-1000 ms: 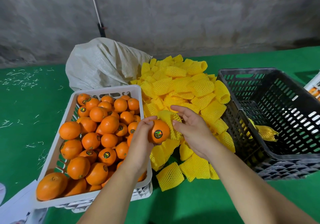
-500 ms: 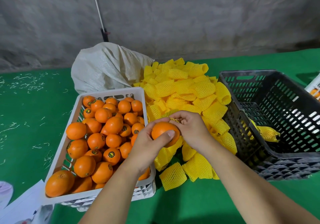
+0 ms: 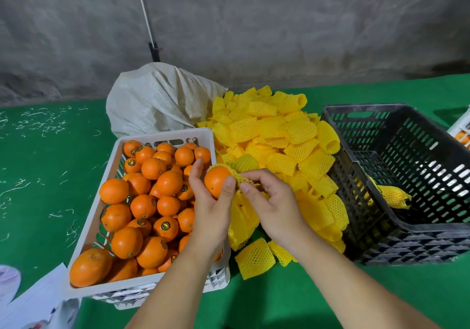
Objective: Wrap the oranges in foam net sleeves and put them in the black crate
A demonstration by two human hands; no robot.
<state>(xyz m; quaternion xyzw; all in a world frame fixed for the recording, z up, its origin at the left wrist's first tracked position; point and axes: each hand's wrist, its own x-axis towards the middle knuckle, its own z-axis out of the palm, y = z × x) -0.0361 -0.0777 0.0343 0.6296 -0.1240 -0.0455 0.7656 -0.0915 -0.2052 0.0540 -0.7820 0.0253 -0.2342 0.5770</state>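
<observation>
My left hand [image 3: 212, 209] grips an orange [image 3: 216, 180] above the right edge of the white crate [image 3: 101, 217], which is full of loose oranges [image 3: 152, 201]. My right hand [image 3: 272, 201] pinches a yellow foam net sleeve [image 3: 243, 167] and holds it against the orange's right side, part way over it. A big heap of yellow sleeves [image 3: 279, 145] lies between the two crates. The black crate [image 3: 417, 191] stands to the right, with one wrapped orange [image 3: 393, 195] lying inside.
A grey woven sack [image 3: 157, 100] sits behind the white crate. A white pole [image 3: 146, 21] leans on the concrete wall. Papers [image 3: 30, 300] lie at the bottom left. Another white crate [image 3: 461, 130] shows at the right edge. Green cloth [image 3: 45, 171] covers the table.
My right hand has drawn the sleeve onto the orange's right side. My left hand has turned the orange and shifted its grip, thumb now in front.
</observation>
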